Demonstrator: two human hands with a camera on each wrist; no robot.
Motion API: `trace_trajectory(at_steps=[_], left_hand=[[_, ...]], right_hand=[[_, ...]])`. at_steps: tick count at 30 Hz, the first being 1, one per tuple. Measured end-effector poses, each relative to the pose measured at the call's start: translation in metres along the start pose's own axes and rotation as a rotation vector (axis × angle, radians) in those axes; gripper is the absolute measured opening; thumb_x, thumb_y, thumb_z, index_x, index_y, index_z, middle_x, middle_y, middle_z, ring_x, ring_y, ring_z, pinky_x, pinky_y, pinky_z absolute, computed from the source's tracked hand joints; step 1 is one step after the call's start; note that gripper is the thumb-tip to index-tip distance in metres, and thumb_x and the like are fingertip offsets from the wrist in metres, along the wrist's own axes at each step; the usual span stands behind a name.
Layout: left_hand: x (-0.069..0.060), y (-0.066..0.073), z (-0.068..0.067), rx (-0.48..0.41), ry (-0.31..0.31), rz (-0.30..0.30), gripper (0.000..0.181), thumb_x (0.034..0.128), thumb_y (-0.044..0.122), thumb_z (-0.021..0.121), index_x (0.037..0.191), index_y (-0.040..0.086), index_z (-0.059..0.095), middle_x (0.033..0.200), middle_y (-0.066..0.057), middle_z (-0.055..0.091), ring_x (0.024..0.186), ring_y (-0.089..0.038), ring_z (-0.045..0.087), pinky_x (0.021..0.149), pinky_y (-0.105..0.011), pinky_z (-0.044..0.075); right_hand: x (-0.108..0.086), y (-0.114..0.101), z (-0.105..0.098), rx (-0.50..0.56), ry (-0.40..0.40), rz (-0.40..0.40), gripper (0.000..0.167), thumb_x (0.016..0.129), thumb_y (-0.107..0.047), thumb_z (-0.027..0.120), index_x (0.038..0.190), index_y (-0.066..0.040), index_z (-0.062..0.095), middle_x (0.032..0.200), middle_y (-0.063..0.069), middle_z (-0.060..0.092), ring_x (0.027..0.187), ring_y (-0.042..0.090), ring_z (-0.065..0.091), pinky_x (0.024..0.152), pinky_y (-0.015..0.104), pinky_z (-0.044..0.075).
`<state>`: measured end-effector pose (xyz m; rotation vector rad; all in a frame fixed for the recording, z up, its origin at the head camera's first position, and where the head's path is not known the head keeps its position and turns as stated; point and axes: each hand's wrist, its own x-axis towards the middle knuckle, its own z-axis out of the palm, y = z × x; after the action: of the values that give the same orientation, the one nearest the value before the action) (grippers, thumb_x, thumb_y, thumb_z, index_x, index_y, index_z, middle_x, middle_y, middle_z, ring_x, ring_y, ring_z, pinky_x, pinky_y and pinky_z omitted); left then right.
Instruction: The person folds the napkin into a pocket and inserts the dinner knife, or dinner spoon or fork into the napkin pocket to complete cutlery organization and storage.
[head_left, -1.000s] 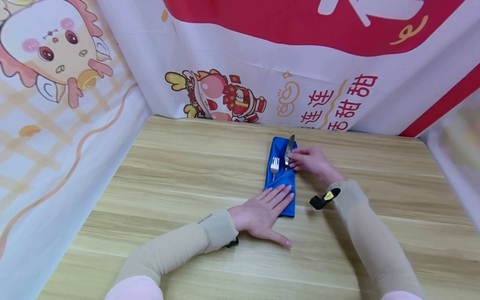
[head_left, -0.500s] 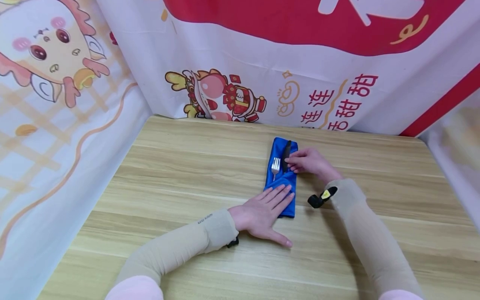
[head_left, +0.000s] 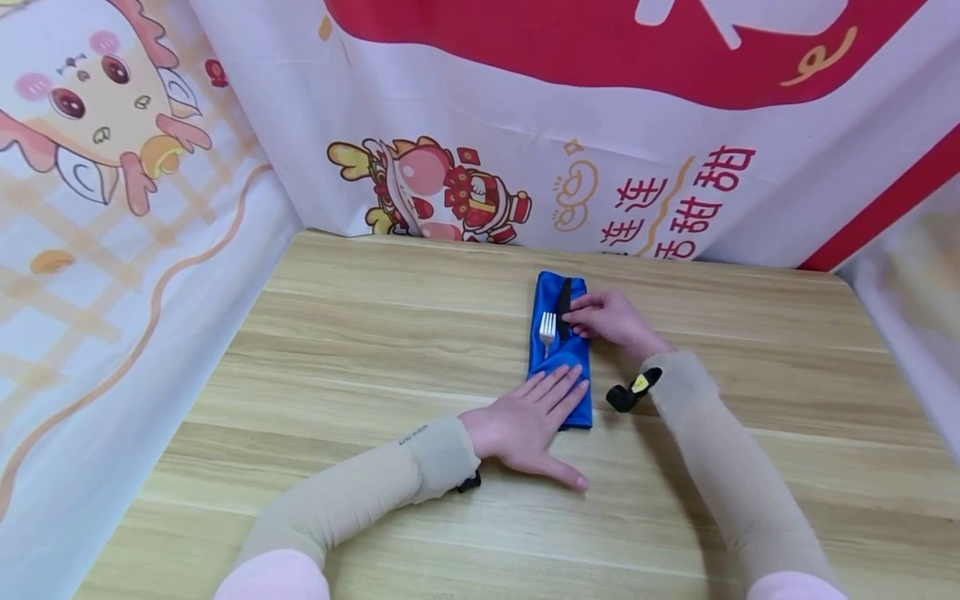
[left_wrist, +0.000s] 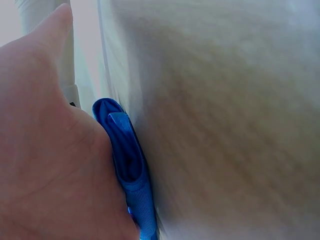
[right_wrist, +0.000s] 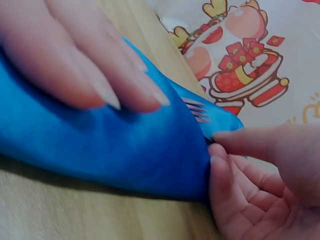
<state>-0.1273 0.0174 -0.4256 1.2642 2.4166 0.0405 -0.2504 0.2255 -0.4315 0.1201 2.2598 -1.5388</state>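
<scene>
A folded blue napkin (head_left: 582, 410) lies on the wooden table, with a diagonal fold forming a pocket. A silver fork (head_left: 547, 327) sticks out of that pocket, tines towards the wall. Beside it on the right stands a table knife (head_left: 565, 298), its blade looking dark, its lower end inside the pocket. My right hand (head_left: 613, 322) pinches the knife between thumb and fingers at the napkin's right edge. Flat across the lower napkin, my left hand (head_left: 525, 423) presses with straight, spread fingers and thumb out. In the left wrist view the napkin's rolled layers (left_wrist: 125, 150) show beside the palm.
A wooden table (head_left: 360, 350) spreads around the napkin on all sides. Printed cloth (head_left: 300, 100) hangs along the back and left edges of the table. Each wrist wears a cuff with a small black camera mount (head_left: 630, 392).
The right hand and the knife have shifted left, closer to the fork, and the knife has slid lower and turned darker to the view. The left hand stays pressed on the napkin.
</scene>
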Motion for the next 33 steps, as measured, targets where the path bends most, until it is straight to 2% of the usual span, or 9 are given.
trace_trajectory(at_steps=[7, 9, 16, 22, 29, 33], left_hand=[[-0.002, 0.001, -0.001, -0.007, 0.007, 0.004, 0.122, 0.0813, 0.092, 0.038, 0.162, 0.014, -0.010, 0.167, -0.006, -0.020, 0.151, -0.021, -0.020, 0.120, -0.037, -0.007], [0.000, -0.001, 0.001, -0.005, 0.012, 0.002, 0.124, 0.0799, 0.093, 0.038, 0.162, 0.014, -0.011, 0.166, -0.005, -0.021, 0.150, -0.020, -0.021, 0.120, -0.037, -0.009], [-0.003, 0.001, -0.002, -0.013, 0.011, 0.001, 0.123, 0.0810, 0.092, 0.040, 0.162, 0.013, -0.008, 0.168, -0.008, -0.015, 0.152, -0.022, -0.016, 0.121, -0.038, -0.006], [-0.002, 0.000, -0.001, -0.026, -0.009, -0.002, 0.124, 0.0801, 0.093, 0.039, 0.162, 0.014, -0.009, 0.168, -0.006, -0.016, 0.151, -0.021, -0.018, 0.120, -0.038, -0.007], [-0.002, -0.008, -0.002, -0.124, 0.128, 0.047, 0.117, 0.0820, 0.088, 0.046, 0.164, 0.012, 0.012, 0.170, -0.009, 0.002, 0.154, -0.023, -0.003, 0.122, -0.038, 0.001], [-0.003, -0.021, -0.005, -0.189, 0.223, 0.029, 0.113, 0.0830, 0.086, 0.049, 0.164, 0.014, 0.017, 0.170, -0.008, 0.006, 0.155, -0.024, 0.000, 0.122, -0.042, 0.006]], right_hand=[[0.002, 0.001, -0.004, 0.011, -0.044, -0.011, 0.033, 0.099, -0.013, 0.068, 0.123, 0.008, 0.058, 0.101, 0.014, 0.073, 0.082, 0.016, 0.070, 0.078, 0.030, 0.059], [0.001, 0.001, -0.003, 0.013, -0.036, -0.016, 0.036, 0.099, -0.013, 0.070, 0.125, 0.008, 0.058, 0.102, 0.015, 0.072, 0.081, 0.017, 0.069, 0.078, 0.030, 0.059], [0.000, 0.006, 0.002, 0.010, 0.053, -0.056, 0.044, 0.095, -0.013, 0.074, 0.131, 0.004, 0.056, 0.106, 0.018, 0.068, 0.081, 0.022, 0.070, 0.075, 0.032, 0.060], [-0.002, 0.008, 0.001, 0.045, 0.040, -0.065, 0.046, 0.100, -0.023, 0.069, 0.134, 0.005, 0.056, 0.117, 0.021, 0.064, 0.085, 0.024, 0.069, 0.077, 0.033, 0.059], [-0.012, 0.010, -0.004, 0.144, 0.050, -0.140, 0.048, 0.105, -0.027, 0.061, 0.137, 0.008, 0.054, 0.127, 0.028, 0.061, 0.095, 0.029, 0.070, 0.085, 0.036, 0.058], [-0.020, 0.014, -0.013, 0.179, 0.079, -0.212, 0.056, 0.105, -0.033, 0.060, 0.141, 0.009, 0.050, 0.134, 0.029, 0.058, 0.111, 0.036, 0.066, 0.096, 0.043, 0.052]])
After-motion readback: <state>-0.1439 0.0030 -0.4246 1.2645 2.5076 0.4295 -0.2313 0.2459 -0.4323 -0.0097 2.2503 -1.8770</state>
